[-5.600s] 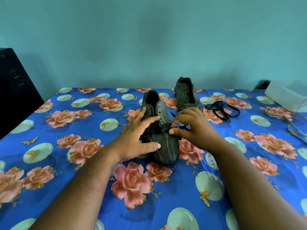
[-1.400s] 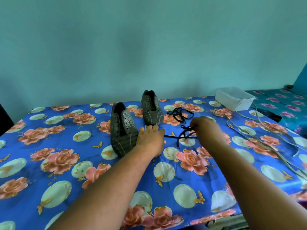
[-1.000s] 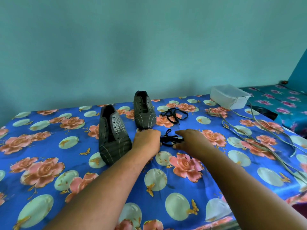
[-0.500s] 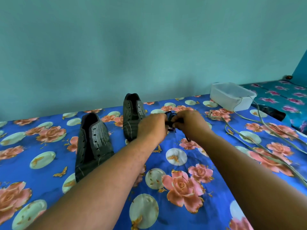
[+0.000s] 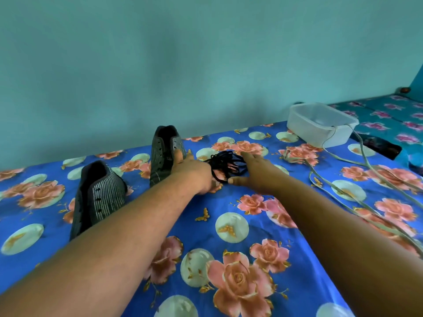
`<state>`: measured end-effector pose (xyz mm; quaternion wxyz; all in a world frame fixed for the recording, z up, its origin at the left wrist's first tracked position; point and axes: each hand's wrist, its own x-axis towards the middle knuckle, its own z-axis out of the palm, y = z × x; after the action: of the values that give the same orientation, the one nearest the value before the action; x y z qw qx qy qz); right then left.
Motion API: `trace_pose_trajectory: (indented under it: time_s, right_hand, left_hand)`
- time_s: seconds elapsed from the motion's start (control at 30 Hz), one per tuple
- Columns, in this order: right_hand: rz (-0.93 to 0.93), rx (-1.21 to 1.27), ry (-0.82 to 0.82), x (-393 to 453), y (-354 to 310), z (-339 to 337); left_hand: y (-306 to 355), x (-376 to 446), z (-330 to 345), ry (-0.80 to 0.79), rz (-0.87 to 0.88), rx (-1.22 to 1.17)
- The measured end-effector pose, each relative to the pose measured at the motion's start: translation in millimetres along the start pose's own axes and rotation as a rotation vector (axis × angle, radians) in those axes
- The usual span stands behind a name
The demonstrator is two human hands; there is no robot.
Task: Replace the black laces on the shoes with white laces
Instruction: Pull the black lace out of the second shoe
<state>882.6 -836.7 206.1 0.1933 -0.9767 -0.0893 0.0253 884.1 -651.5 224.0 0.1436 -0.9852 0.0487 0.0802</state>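
A bundle of black laces [image 5: 225, 164] is seen on the flowered surface [image 5: 229, 227], just right of the far shoe [image 5: 165, 152]. The left hand [image 5: 193, 171] and right hand [image 5: 256, 171] are laid flat on either side of the bundle, fingers straight, nothing gripped. The near shoe [image 5: 98, 197] is placed left of the bundle; white laces [image 5: 343, 188] and a white tub [image 5: 320, 124] right of it.

The left forearm [image 5: 128, 227] hides the near shoe's [image 5: 98, 195] toe; white cords [image 5: 366, 202] run off the right edge.
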Motion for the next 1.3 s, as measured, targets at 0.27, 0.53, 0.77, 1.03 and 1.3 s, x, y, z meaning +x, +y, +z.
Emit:
trace_pose_trajectory:
  time_s: [0.27, 0.53, 0.77, 1.03, 1.3]
  right_hand:
    - [0.035, -0.057, 0.086, 9, -8, 14]
    - [-0.013, -0.021, 0.148, -27, -6, -1]
    - [-0.005, 0.006, 0.154, -92, -19, 8]
    - [-0.168, 0.178, 0.172, -149, -97, 30]
    - [-0.181, 0.395, 0.096, -161, -182, 69]
  left_hand:
    - [27, 19, 3, 0.121, 0.094, -0.176]
    - [15, -13, 7, 0.253, 0.128, -0.291]
    - [11, -84, 19, 0.287, 0.209, -0.378]
    - [-38, -184, 41, 0.514, 0.102, -0.563]
    - [-125, -244, 81, 0.706, -0.156, -0.831]
